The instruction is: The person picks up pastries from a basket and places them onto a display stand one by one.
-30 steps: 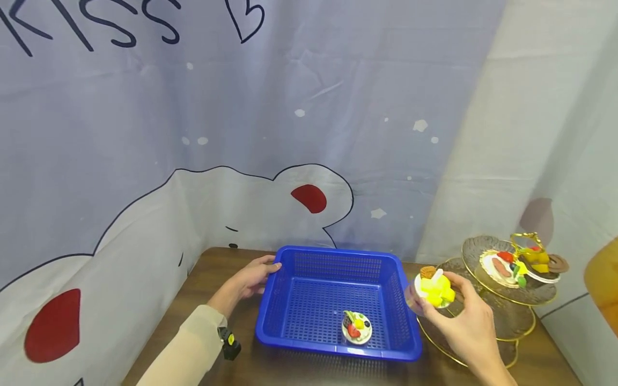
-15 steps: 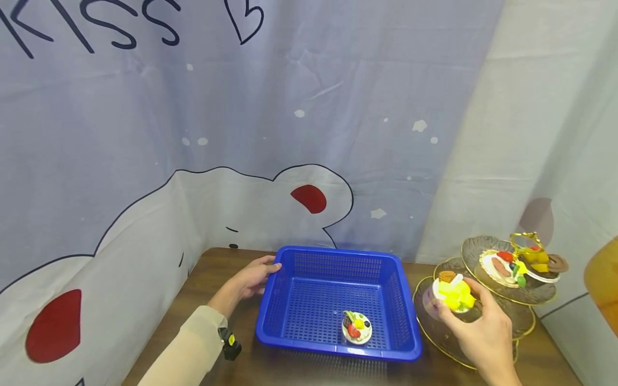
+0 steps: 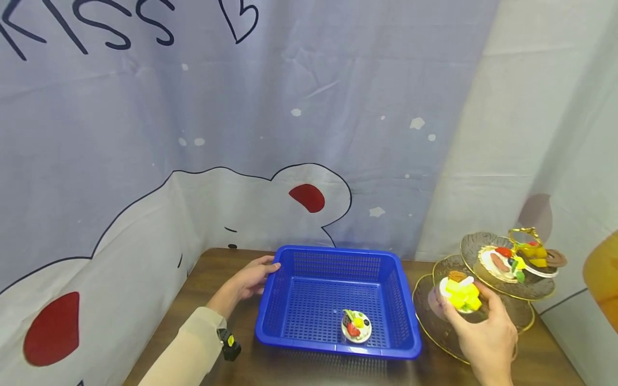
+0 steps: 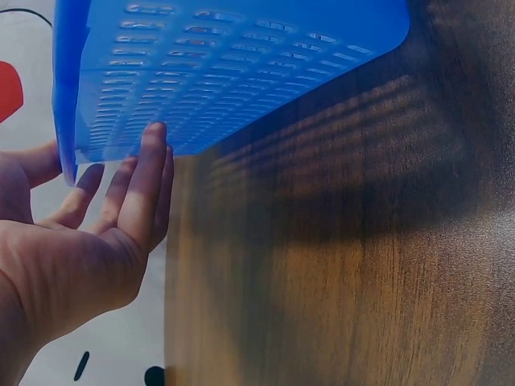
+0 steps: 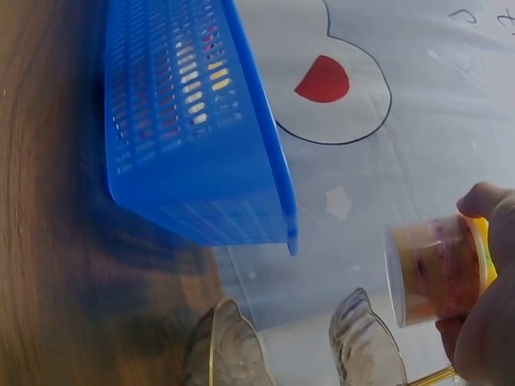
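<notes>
My left hand (image 3: 252, 278) grips the left rim of a blue plastic basket (image 3: 333, 352), thumb at the rim and fingers against the outer wall (image 4: 233, 72). Inside the basket, toward its front right, sits a small dessert cup (image 3: 356, 327) topped with strawberry and other fruit. To the right, my right hand (image 3: 487, 332) holds another dessert cup (image 3: 461, 294) with yellow fruit pieces, a biscuit and a white stick on top. This cup is over the lower tiers of a gold-rimmed stand (image 3: 434, 332). The right wrist view shows its clear, layered side (image 5: 434, 269) tilted sideways.
The stand's top tier (image 3: 475, 246) carries a fruit-topped tart (image 3: 499, 264) and a chocolate-coloured dessert (image 3: 536, 260) beside a gold handle (image 3: 525, 236). A printed curtain (image 3: 376, 161) hangs behind the wooden table (image 3: 217, 268). An orange-yellow object (image 3: 603, 289) stands at the right edge.
My right hand has carried the yellow-topped dessert cup rightward, from beside the basket's right rim to over the stand. My left hand stays on the basket rim.
</notes>
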Action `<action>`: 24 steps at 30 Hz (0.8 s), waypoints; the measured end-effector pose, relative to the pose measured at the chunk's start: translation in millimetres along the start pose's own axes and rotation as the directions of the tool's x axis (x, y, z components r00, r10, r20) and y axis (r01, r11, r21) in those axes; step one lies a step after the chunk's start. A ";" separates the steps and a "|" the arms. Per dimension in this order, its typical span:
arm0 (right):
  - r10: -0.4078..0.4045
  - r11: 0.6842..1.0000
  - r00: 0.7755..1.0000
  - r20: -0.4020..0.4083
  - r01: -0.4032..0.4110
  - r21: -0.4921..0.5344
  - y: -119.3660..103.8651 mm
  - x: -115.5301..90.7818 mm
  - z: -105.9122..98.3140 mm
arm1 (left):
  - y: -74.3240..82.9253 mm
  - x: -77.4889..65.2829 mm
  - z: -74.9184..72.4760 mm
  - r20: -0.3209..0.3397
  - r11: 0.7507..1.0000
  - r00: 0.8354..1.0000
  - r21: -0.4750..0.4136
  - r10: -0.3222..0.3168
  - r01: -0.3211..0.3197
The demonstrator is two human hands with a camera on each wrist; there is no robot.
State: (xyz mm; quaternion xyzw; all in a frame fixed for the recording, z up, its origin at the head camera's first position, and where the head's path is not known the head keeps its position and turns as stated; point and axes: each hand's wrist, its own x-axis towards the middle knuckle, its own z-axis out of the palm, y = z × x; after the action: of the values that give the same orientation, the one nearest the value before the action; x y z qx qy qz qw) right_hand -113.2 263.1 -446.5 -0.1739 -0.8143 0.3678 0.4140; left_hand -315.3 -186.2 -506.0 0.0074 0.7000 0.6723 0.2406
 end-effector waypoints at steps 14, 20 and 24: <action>0.174 0.984 0.984 -0.046 -0.172 0.038 -2.5 2.1 12.1 | -0.9 -0.5 -0.1 0.006 1.000 1.000 0.002 0.002 -0.003; 0.239 0.970 0.971 -0.018 -0.238 0.040 -0.4 6.1 14.7 | -1.9 0.5 0.1 0.023 1.000 1.000 -0.008 0.012 -0.012; 0.264 0.964 0.965 -0.007 -0.263 0.048 1.5 9.0 16.5 | -2.5 1.2 -0.6 0.014 1.000 1.000 -0.003 0.014 -0.014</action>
State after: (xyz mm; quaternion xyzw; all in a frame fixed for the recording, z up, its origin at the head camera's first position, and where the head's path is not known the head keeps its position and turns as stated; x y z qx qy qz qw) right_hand -131.9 261.9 -449.1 -0.2734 -0.7723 0.4373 0.3710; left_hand -315.8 -186.5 -508.8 0.0165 0.6972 0.6750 0.2409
